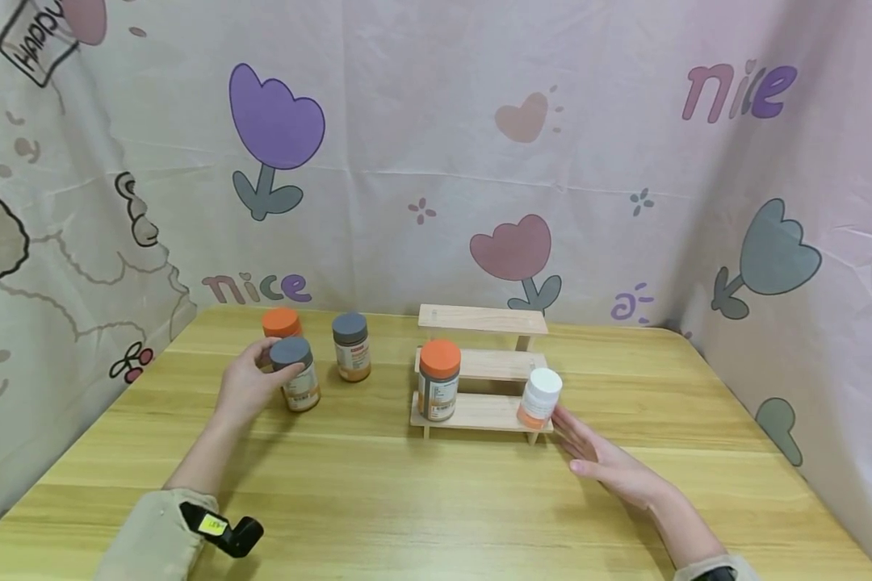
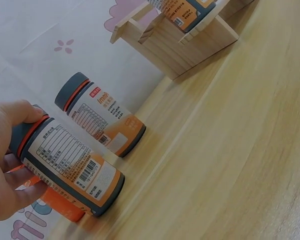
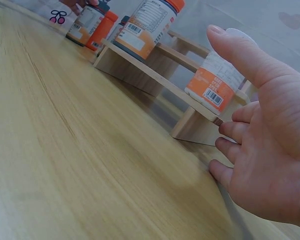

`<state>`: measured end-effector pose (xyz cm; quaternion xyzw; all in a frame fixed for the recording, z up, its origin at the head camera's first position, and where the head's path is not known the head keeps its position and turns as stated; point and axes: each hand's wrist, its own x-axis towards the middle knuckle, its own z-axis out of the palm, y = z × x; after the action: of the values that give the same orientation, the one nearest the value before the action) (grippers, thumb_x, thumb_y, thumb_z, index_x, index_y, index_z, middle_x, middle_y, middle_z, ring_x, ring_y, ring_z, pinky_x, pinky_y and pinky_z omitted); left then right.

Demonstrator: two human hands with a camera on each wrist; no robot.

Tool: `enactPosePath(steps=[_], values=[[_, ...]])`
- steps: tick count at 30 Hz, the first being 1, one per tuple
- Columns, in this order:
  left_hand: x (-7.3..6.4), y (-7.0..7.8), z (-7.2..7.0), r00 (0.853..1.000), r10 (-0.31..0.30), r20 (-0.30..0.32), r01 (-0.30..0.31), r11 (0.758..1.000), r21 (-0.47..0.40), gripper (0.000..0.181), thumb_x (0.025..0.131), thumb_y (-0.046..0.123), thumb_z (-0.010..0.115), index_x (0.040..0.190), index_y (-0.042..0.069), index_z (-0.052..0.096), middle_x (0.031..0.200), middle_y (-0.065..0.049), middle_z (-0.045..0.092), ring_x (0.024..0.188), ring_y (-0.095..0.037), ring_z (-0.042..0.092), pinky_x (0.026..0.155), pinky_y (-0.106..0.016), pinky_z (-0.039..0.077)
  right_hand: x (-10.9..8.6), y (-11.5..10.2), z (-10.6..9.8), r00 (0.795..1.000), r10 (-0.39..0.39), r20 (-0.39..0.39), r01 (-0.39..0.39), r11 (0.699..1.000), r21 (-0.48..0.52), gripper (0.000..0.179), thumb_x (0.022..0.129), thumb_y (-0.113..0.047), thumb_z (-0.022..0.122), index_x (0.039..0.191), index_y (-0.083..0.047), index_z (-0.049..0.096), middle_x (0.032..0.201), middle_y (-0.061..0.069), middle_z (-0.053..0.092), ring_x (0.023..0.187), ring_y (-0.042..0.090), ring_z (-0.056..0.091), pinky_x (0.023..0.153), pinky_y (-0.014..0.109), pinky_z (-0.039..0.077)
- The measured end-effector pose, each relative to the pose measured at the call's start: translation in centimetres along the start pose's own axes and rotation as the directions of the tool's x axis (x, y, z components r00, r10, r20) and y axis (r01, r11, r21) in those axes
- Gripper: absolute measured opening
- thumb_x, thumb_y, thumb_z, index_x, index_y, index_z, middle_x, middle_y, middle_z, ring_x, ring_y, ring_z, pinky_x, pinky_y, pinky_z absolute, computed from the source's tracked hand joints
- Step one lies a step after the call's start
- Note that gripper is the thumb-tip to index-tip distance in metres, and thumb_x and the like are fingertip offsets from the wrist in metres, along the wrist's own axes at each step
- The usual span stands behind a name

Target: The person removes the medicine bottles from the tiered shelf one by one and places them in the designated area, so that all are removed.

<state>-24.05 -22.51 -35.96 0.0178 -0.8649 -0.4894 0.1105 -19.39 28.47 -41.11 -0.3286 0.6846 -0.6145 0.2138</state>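
L hand (image 1: 249, 386) has its fingers wrapped on a cylindrical dark-grey plastic jar w/ grey lid and white-and-orange label (image 1: 303, 390): thumb up by the lid, other fingers round the far side, label w/ table & barcode showing in L wrist view. Jar is approx. upright at the L part of the pale yellow-brown wood-grain tabletop (image 1: 472, 500); can't tell if its base touches. Just behind it, partly hidden: an orange-lidded jar (image 1: 282, 323). Near, to the R, stands a second grey-lidded jar w/ white-and-orange label (image 1: 352, 353), upright, apart from the gripped one.

R hand (image 1: 614, 470) is released, fingers extended, thumb spread, nothing in the grasp. It's just beside a small white-capped bottle w/ white-and-orange label (image 1: 540, 398); can't tell re: contact. That bottle stands on the R end of the btm step of a three-tier light-wood rack (image 1: 483, 319). L end of same step: a tall grey jar w/ orange lid and white-and-orange label (image 1: 439, 386), upright. Mid & top steps rise behind. Bkgd: pale cloth w/ printed flowers, hearts & "nice" lettering (image 1: 407, 97). Beige sleeve (image 1: 141, 537) on L arm, black device (image 1: 221, 530) at the cuff.
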Motion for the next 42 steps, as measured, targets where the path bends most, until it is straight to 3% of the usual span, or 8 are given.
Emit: enactPosePath(steps=[8, 16, 22, 26, 30, 37, 42], values=[[0.0, 0.0, 0.0, 1.000, 0.005, 0.002, -0.005, 1.000, 0.000, 0.068, 0.086, 0.030, 0.067, 0.136, -0.004, 0.036, 0.130, -0.030, 0.044, 0.119, -0.041, 0.043, 0.099, -0.052, 0.035, 0.1, -0.1, 0.0, 1.000, 0.014, -0.018, -0.014, 1.000, -0.008, 0.078, 0.095, -0.011, 0.049, 0.147, -0.004, -0.009, 0.149, 0.023, -0.014, 0.132, 0.044, -0.008, 0.104, 0.017, 0.020], [0.0, 0.4, 0.0, 1.000, -0.025, 0.013, 0.025, 0.999, -0.030, 0.079, 0.085, 0.033, 0.067, 0.142, -0.005, 0.026, 0.138, -0.030, 0.036, 0.125, -0.042, 0.037, 0.102, -0.050, 0.032, -0.2, -0.1, 0.0, 1.000, 0.021, -0.014, -0.021, 1.000, 0.005, 0.077, 0.096, -0.008, 0.047, 0.146, -0.003, -0.010, 0.149, 0.024, -0.015, 0.132, 0.043, -0.010, 0.104, 0.016, 0.019], [-0.2, 1.4, -0.3, 0.999, 0.018, -0.045, -0.021, 0.997, -0.073, 0.078, 0.086, 0.031, 0.067, 0.141, -0.006, 0.026, 0.138, -0.025, 0.038, 0.126, -0.038, 0.037, 0.102, -0.047, 0.033, -0.2, -0.1, 0.1, 0.999, 0.031, -0.021, -0.031, 1.000, 0.005, 0.077, 0.095, -0.008, 0.048, 0.146, -0.003, -0.009, 0.149, 0.024, -0.014, 0.133, 0.045, -0.009, 0.104, 0.015, 0.020], [-0.2, 2.4, -0.7, 0.994, 0.045, -0.101, -0.053, 0.996, -0.072, 0.076, 0.085, 0.032, 0.067, 0.140, -0.004, 0.030, 0.138, -0.022, 0.041, 0.125, -0.035, 0.039, 0.102, -0.047, 0.033, -0.1, -0.1, 0.1, 0.999, 0.030, -0.019, -0.030, 1.000, 0.005, 0.076, 0.095, -0.006, 0.047, 0.147, -0.003, -0.009, 0.149, 0.023, -0.014, 0.133, 0.045, -0.009, 0.104, 0.016, 0.020], [-0.2, 3.6, -0.8, 0.990, 0.079, -0.119, -0.087, 0.994, -0.063, 0.074, 0.084, 0.035, 0.068, 0.140, -0.001, 0.034, 0.139, -0.020, 0.041, 0.126, -0.035, 0.038, 0.103, -0.048, 0.031, -0.1, -0.2, 0.1, 0.999, 0.032, -0.018, -0.032, 0.999, 0.004, 0.076, 0.096, -0.007, 0.046, 0.146, -0.002, -0.009, 0.149, 0.024, -0.014, 0.133, 0.046, -0.010, 0.104, 0.015, 0.020], [-0.4, 6.6, 0.0, 0.990, 0.120, -0.074, -0.129, 0.984, -0.126, 0.073, 0.083, 0.033, 0.070, 0.140, 0.003, 0.035, 0.140, -0.015, 0.042, 0.127, -0.035, 0.038, 0.104, -0.048, 0.031, -0.1, -0.2, 0.1, 0.999, 0.038, -0.022, -0.038, 0.999, 0.001, 0.076, 0.095, -0.007, 0.047, 0.146, -0.001, -0.010, 0.149, 0.024, -0.014, 0.133, 0.046, -0.010, 0.104, 0.015, 0.020], [-0.9, 8.8, 0.9, 0.983, 0.182, -0.020, -0.182, 0.972, -0.149, 0.070, 0.084, 0.029, 0.070, 0.139, 0.002, 0.037, 0.139, -0.015, 0.043, 0.129, -0.031, 0.037, 0.106, -0.044, 0.028, -0.1, -0.2, 0.1, 0.999, 0.032, -0.021, -0.032, 0.999, -0.004, 0.076, 0.095, -0.007, 0.047, 0.146, -0.001, -0.009, 0.149, 0.024, -0.014, 0.133, 0.045, -0.009, 0.104, 0.015, 0.019]])
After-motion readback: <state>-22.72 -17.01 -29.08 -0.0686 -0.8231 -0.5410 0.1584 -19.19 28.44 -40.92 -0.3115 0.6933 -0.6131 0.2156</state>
